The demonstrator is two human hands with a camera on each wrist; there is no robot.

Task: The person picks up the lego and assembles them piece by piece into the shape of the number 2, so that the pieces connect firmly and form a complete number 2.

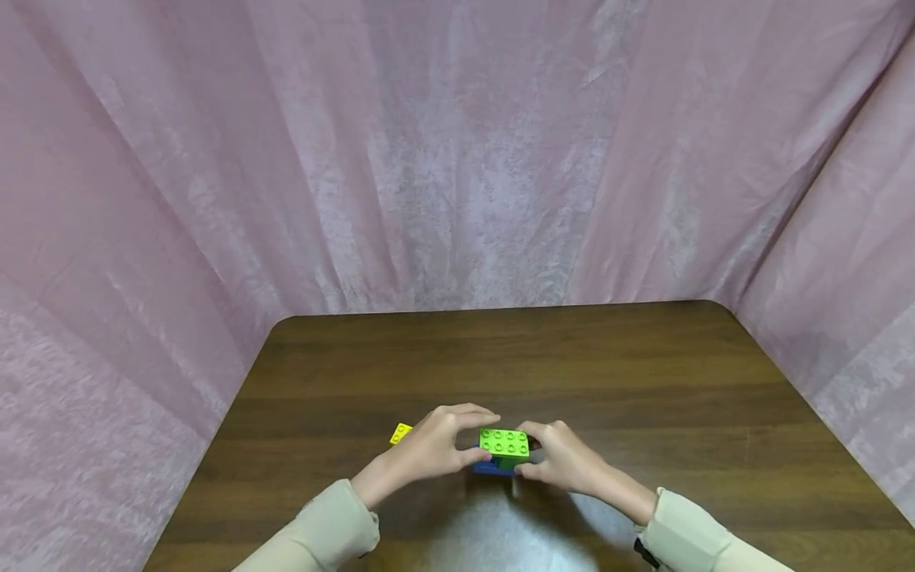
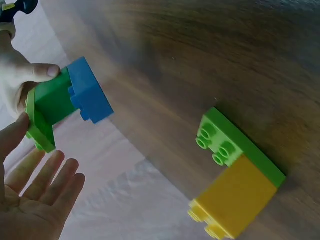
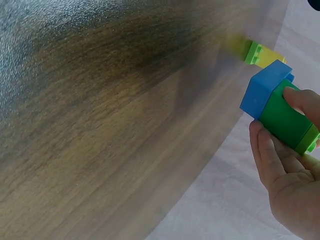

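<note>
Between the two hands stands a stack of toy building bricks: a blue brick (image 2: 91,91) below, a dark green brick (image 2: 56,96) in the middle, and a thin light green brick (image 1: 504,442) with round studs on top. My right hand (image 1: 565,459) grips the stack from the right, its thumb against the dark green brick and its fingers along the opposite side. From the left, my left hand (image 1: 442,442) touches the light green brick's edge with its thumb. Its other fingers reach out fairly straight beside the stack.
A yellow brick (image 2: 235,197) joined to a light green studded brick (image 2: 220,140) lies on the wooden table (image 1: 500,357), to the left of the stack and partly behind my left hand in the head view. Pink curtains (image 1: 457,159) hang around the table's back and sides.
</note>
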